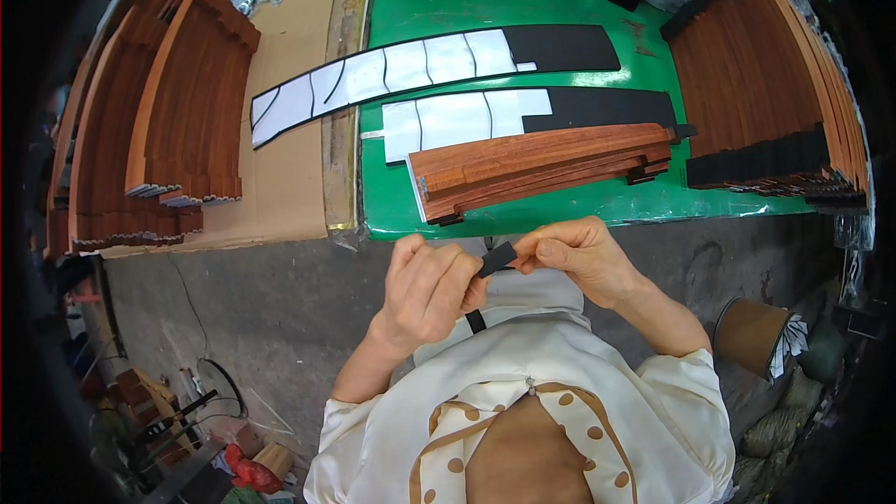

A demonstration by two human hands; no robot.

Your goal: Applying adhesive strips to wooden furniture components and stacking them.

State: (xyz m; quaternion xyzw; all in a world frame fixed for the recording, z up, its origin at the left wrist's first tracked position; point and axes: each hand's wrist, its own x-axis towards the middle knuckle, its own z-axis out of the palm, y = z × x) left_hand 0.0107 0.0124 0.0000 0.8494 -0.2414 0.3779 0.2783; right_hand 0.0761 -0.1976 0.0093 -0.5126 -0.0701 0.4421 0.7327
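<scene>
My left hand [425, 297] is closed around a short, flat black strip [497, 259]. One end of it sticks out between the fingers, and a dark end also shows below the fist. My right hand [581, 259] pinches at the strip's upper end with thumb and fingertips. Both hands are held in front of my body, just off the table's near edge. Nearest to them on the table lies a small stack of wood-grain panels [551, 168] with black pieces at its ends. Behind it rests a flat black panel [607, 105] partly covered by white sheets [448, 121].
A second long black panel with white sheets [401, 67] lies farther back on the green tabletop [387, 205]. Tall stacks of wood-grain panels stand at the left [191, 84] and right [756, 84]. A brown bin [747, 331] stands on the floor at right.
</scene>
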